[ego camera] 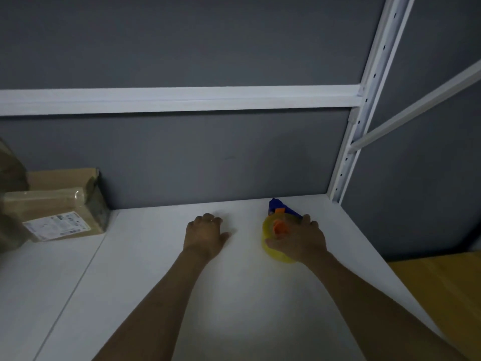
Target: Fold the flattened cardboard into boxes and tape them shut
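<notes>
Two bare forearms reach from the near edge across a white laminate table (234, 295) in dim light. Off the table's right edge and lower down lies a flat yellow-brown surface (442, 287); whether it is cardboard cannot be told.

Toward the far edge, the left hand (204, 235) rests palm-down on the bare tabletop with its fingers loosely bent, and it holds nothing. Just to its right, apart from it, the right hand (302, 241) grips a blue-and-orange plastic tape dispenser (277, 208). The thumb lies on the near side and the fingers curl over the top. The dispenser carries a roll of yellowish clear tape (268, 227) and sits on the table near the far right corner, its blue nose pointing toward the far edge.

At the far left corner a brown cardboard box (59, 212) stands closed, sealed with clear tape and bearing a white printed label on its top. A second brown cardboard box (62, 178) sits directly behind it, against the wall. More brown shapes at the left edge are too blurred to identify.

Behind the table rises a dark grey wall panel (208, 157), crossed by a white metal shelf beam (182, 99) that joins a white perforated upright (364, 113) at the far right corner.
</notes>
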